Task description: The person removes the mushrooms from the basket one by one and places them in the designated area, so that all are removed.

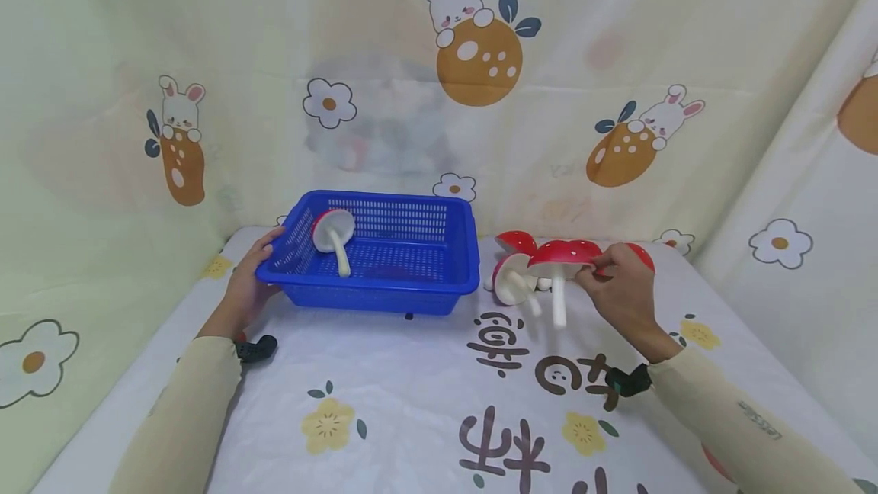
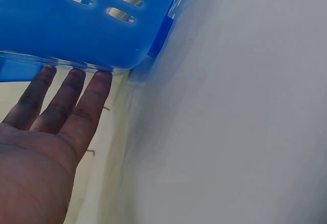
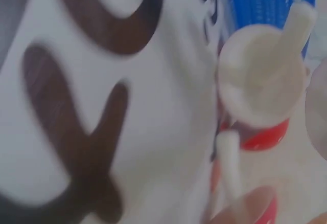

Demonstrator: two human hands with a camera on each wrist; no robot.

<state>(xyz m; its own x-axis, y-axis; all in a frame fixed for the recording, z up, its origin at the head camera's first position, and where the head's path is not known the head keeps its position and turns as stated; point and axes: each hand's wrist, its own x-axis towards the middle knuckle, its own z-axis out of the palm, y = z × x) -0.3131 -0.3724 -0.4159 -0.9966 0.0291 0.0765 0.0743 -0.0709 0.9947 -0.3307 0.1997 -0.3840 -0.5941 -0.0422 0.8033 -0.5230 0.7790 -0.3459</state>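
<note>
My right hand (image 1: 626,296) pinches the cap edge of a toy mushroom (image 1: 559,252), red with white dots, its white stem pointing down. Close to its left, another toy mushroom (image 1: 509,284) lies tilted, pale underside showing. A red cap (image 1: 517,241) shows behind that one, and a further red cap (image 1: 641,256) is partly covered by my hand. On the left, my left hand (image 1: 248,284) rests on the end of a blue plastic basket (image 1: 370,299); straight fingers (image 2: 84,109) touch it in the left wrist view. Inside the basket leans one mushroom (image 1: 336,238).
A white printed cloth (image 1: 405,387) covers the table. Behind it hangs a cream curtain (image 1: 384,29) with rabbits and flowers, which also runs along both sides. The right wrist view is blurred, showing a mushroom's white underside (image 3: 260,75) near the basket.
</note>
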